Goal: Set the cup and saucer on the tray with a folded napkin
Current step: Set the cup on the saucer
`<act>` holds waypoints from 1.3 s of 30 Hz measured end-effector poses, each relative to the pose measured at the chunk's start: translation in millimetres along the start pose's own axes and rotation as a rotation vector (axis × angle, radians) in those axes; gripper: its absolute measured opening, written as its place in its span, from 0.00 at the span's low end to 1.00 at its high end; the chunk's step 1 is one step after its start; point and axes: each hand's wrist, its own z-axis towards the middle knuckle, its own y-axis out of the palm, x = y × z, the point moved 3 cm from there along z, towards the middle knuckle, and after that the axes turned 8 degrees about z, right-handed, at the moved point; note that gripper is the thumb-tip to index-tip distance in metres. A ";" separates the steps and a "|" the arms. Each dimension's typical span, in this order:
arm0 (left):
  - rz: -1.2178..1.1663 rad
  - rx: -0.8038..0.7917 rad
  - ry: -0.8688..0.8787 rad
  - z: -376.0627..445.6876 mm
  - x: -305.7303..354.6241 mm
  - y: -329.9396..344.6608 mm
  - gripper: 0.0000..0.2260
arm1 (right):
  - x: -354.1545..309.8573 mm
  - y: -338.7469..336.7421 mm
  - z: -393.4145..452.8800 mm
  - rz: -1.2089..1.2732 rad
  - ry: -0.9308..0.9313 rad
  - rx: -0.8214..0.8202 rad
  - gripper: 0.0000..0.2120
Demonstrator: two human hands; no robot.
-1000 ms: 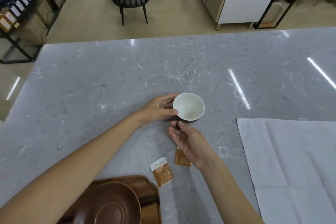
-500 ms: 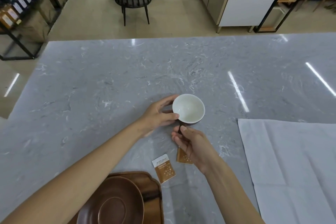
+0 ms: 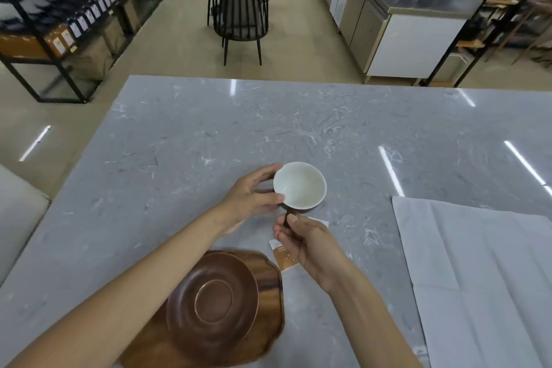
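Looking down at the grey marbled bench (image 3: 185, 140), which fills most of the view. White napkin (image 3: 484, 278) lies unfolded, flat on the right side, well apart from the tray. Wooden tray (image 3: 268, 317) sits at the near edge, centre-left; the brown saucer (image 3: 212, 299) rests on it, empty. Cup (image 3: 299, 185), white inside and dark outside, is mid-bench, beyond the tray and not on the saucer. I can't tell if it's touching the bench or just lifted. My left hand (image 3: 248, 197) has its grip on the cup's left side, fingers on the far rim, thumb on the near rim. My right hand (image 3: 310, 242) pinches the cup's handle from the near side. One orange-and-white sachet (image 3: 285, 260) lies half hidden under the right hand, just beside the tray.
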 end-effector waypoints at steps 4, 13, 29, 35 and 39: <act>-0.030 0.032 0.028 -33.1 1.3 -4.3 0.27 | 14.5 13.9 -21.4 -0.014 0.008 -0.015 0.13; -0.006 0.123 0.064 -114.7 -12.2 -23.5 0.26 | 58.8 41.8 -69.5 -0.120 0.080 -0.051 0.13; 0.003 0.202 -0.026 -209.9 -51.4 -37.6 0.27 | 127.1 52.1 -116.4 -0.194 0.245 -0.083 0.13; 0.020 0.226 -0.035 -226.4 -59.7 -38.4 0.28 | 136.2 50.2 -122.5 -0.222 0.276 -0.079 0.12; 0.034 0.266 -0.034 -235.0 -63.8 -38.5 0.29 | 139.9 48.9 -123.7 -0.280 0.273 -0.086 0.13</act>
